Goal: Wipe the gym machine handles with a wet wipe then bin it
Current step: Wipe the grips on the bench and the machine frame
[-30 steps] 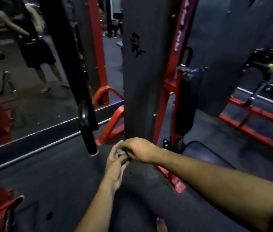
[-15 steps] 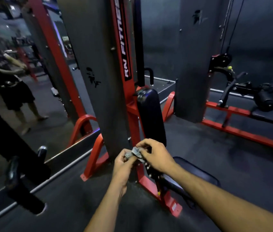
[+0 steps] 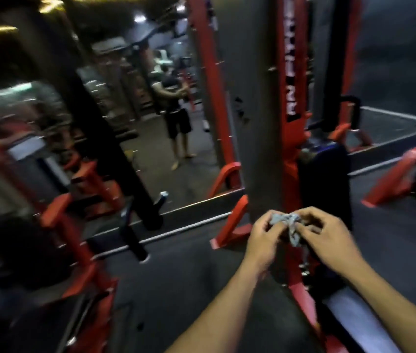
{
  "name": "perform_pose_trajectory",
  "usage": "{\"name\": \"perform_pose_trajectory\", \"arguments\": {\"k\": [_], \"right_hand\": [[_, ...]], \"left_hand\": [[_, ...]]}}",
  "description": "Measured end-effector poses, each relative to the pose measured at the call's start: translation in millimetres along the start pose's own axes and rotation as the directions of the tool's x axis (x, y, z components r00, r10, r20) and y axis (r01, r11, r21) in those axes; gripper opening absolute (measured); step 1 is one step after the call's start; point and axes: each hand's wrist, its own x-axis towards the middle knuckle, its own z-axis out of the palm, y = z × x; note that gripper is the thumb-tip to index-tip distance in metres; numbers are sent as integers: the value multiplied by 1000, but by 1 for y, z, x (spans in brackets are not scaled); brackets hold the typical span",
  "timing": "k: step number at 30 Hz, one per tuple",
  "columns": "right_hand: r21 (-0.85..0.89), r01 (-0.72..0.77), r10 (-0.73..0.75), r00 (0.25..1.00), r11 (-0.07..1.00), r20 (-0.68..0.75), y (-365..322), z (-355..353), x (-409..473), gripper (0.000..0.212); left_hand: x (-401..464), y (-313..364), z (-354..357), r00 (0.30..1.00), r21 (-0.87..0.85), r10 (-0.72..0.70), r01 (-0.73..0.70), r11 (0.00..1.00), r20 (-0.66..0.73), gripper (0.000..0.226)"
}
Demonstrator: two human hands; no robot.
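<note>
Wipe: small crumpled grey wet wipe, bunched up between both hands, in front of the red steel machine upright.
Hands: left hand pinching the wipe's left end, right hand pinching its right, fingers curled.
Risk: a thin, wadded sheet could tear or slip to the dark rubber floor if tugged apart too hard.
Handles: black padded grip hangs well left of the hands; a balled wipe would clean it poorly.
Bin: not in view.
</note>
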Motion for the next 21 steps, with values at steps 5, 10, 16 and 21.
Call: {"name": "perform_pose_trajectory", "arguments": {"k": [5,10,16,21], "right_hand": [[105,53,-70,984,993,166,-24,73,20,29],[162,82,-125,955,983,271,-43,137,30,27],[191,-39,-10,968,981,249,-40,142,46,18],[110,-78,78,997,991,4,-11,60,51,5]], "left_hand": [[-23,9,-71,964,43,-23,35,998,-266,7],[-41,13,-131,917,87,30,5,996,-398,13],[-20,3,-135,916,62,61,-40,997,-396,19],[36,-23,-63,981,48,45,-37,998,-191,15]]}}
